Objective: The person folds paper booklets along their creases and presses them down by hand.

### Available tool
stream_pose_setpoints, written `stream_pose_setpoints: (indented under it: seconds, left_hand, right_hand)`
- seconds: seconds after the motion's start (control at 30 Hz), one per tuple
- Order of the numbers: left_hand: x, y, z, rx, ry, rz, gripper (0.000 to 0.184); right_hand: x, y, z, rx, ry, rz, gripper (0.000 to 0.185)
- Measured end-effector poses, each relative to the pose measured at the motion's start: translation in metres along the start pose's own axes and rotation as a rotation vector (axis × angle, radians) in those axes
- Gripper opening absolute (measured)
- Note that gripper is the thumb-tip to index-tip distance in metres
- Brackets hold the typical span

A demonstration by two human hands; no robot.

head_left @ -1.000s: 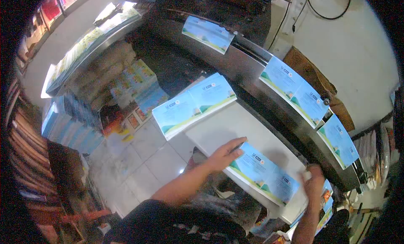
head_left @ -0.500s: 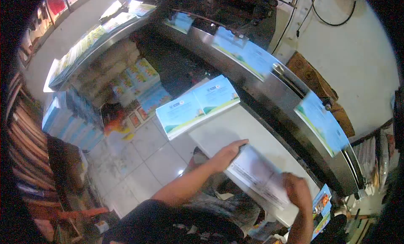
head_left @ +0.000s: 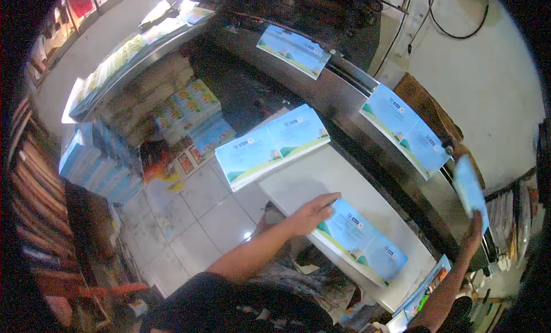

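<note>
My left hand (head_left: pixel 313 214) is closed round the left end of a low stack of light-blue printed booklets (head_left: pixel 363 240) on a white board. The top booklet shows a sky, green hills and small logos. Out to the right, my right hand (head_left: pixel 474 230) grips the lower end of another light-blue booklet (head_left: pixel 470 184), tilted up and blurred, at the far end of the conveyor (head_left: pixel 422 198). Two more booklets lie on that conveyor, one near its middle (head_left: pixel 404 129) and one further back (head_left: pixel 294 51). A taller booklet stack (head_left: pixel 272 143) sits at the board's upper left end.
The white board (head_left: pixel 321 171) runs along the metal conveyor. Bundled blue stacks (head_left: pixel 100 166) stand at left on the tiled floor (head_left: pixel 215 230), with more stacks (head_left: pixel 192 112) behind. Colourful printed sheets (head_left: pixel 427 290) lie by my right forearm. A dark machine (head_left: pixel 304 12) stands behind.
My right hand has left the stack and moved up and right to a booklet at the conveyor's end. Booklets on the conveyor have travelled rightward. My left hand stays at the stack, whose top now shows blue.
</note>
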State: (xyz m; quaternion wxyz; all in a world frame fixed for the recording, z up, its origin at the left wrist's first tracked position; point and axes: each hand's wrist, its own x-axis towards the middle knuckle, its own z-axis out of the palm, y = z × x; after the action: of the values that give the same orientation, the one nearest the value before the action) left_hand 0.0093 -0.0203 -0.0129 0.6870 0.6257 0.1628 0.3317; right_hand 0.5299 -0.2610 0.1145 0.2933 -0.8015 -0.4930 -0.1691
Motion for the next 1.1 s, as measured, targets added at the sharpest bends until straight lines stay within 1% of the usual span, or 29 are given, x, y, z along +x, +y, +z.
stream_pose_setpoints:
  seconds: [0.03,0.1,0.13,0.17,0.2,0.23,0.3,0.33,0.37,0.4,0.43,0.5,0.53,0.57,0.6,0.63,0.67,0.7,0.73,0.8,0.83,0.87,0.9,0.93,0.97,1.0,1.03,1.07,1.1]
  left_hand:
    - [0.001,-0.006,0.000,0.014,-0.006,-0.001,0.051]
    - [0.000,-0.007,-0.001,0.030,-0.015,-0.001,0.054]
    - [0.001,-0.006,-0.002,0.086,-0.011,0.014,0.054]
    - [0.000,-0.003,-0.001,0.138,-0.009,0.023,0.055]
    - [-0.001,-0.002,0.000,0.135,-0.020,0.019,0.055]
    - [-0.001,0.000,0.001,0.090,-0.009,-0.012,0.055]
    - [0.000,0.001,0.002,0.045,-0.005,-0.049,0.055]
    - [0.000,0.000,0.001,0.049,-0.004,-0.021,0.052]
    - [0.000,-0.001,0.000,0.056,-0.001,0.010,0.049]
    - [0.000,-0.001,0.000,0.057,0.001,0.009,0.049]
    - [0.000,-0.002,0.000,0.005,0.000,-0.009,0.049]
    - [0.000,-0.001,0.002,-0.046,0.001,-0.026,0.049]
    - [0.001,-0.001,0.003,-0.012,-0.003,-0.016,0.055]
    - [0.001,-0.001,0.003,0.020,-0.007,-0.006,0.063]
    - [0.001,-0.002,0.002,0.018,-0.006,-0.006,0.063]
    - [0.000,-0.002,0.001,0.017,-0.006,0.010,0.067]
    - [0.000,-0.003,0.000,0.015,-0.008,0.030,0.071]
    - [-0.001,-0.002,0.000,0.012,-0.008,0.033,0.071]
    - [-0.001,-0.001,-0.001,0.035,-0.004,0.035,0.074]
    - [0.000,-0.001,-0.002,0.059,0.004,0.035,0.078]
    - [0.001,-0.002,-0.002,0.044,-0.003,0.005,0.079]
    - [0.001,-0.003,-0.001,0.028,-0.011,-0.024,0.080]
    - [0.001,-0.005,-0.001,0.029,-0.010,-0.025,0.080]
    - [0.001,-0.007,-0.002,0.042,-0.011,-0.016,0.076]
    - [0.001,-0.009,-0.002,0.053,-0.008,-0.006,0.071]
    - [0.001,-0.008,-0.002,0.055,-0.004,-0.004,0.071]
    - [0.001,-0.006,-0.001,0.049,-0.002,0.011,0.060]
    - [0.000,-0.004,0.001,0.043,-0.004,0.026,0.051]
    - [0.000,-0.003,0.002,0.045,-0.006,0.022,0.051]
  right_hand:
    - [-0.012,0.005,0.010,-0.172,-0.042,-0.078,0.040]
    - [-0.031,-0.029,0.014,-0.070,-0.116,0.012,0.039]
    - [-0.040,-0.018,0.024,-0.263,-0.139,-0.075,0.042]
    - [-0.047,-0.028,0.027,-0.459,-0.168,-0.159,0.046]
    - [-0.058,-0.041,0.032,-0.373,-0.262,-0.034,0.044]
    - [-0.064,-0.107,0.034,-0.286,-0.355,0.088,0.042]
    - [-0.081,-0.200,0.033,-0.181,-0.499,0.002,0.039]
    - [-0.092,-0.235,0.035,-0.037,-0.535,-0.130,0.043]
    - [-0.109,-0.255,0.047,-0.055,-0.596,-0.157,0.056]
    - [-0.122,-0.277,0.048,-0.127,-0.697,-0.243,0.064]
    - [-0.133,-0.291,0.052,-0.115,-0.698,-0.345,0.068]
    - [-0.142,-0.299,0.056,-0.248,-0.796,-0.418,0.069]
    - [-0.137,-0.299,0.055,-0.247,-0.796,-0.423,0.069]
    - [-0.127,-0.299,0.051,-0.130,-0.857,-0.326,0.065]
    - [-0.119,-0.298,0.047,-0.013,-0.913,-0.225,0.062]
    - [-0.114,-0.293,0.044,-0.016,-0.914,-0.224,0.062]
    - [-0.110,-0.287,0.041,0.059,-0.917,-0.230,0.056]
    - [-0.105,-0.286,0.037,0.136,-0.920,-0.237,0.051]
    - [-0.093,-0.295,0.026,0.192,-0.956,-0.102,0.037]
    - [-0.071,-0.279,0.022,-0.048,-0.848,-0.229,0.029]
    - [-0.056,-0.284,0.007,-0.076,-0.727,-0.129,0.023]
    - [-0.047,-0.255,0.004,-0.212,-0.639,-0.081,0.021]
    - [-0.038,-0.217,0.001,-0.258,-0.430,-0.189,0.021]
    - [-0.020,-0.185,-0.008,-0.307,-0.408,0.115,0.025]
    - [-0.005,-0.152,-0.028,-0.294,-0.216,0.023,0.026]
    - [0.009,-0.119,-0.048,-0.291,-0.025,-0.071,0.029]
    - [0.019,-0.149,-0.064,-0.264,0.205,0.009,0.034]
    - [0.028,-0.121,-0.065,-0.326,0.284,0.069,0.036]
    - [0.037,-0.094,-0.066,-0.382,0.359,0.134,0.039]
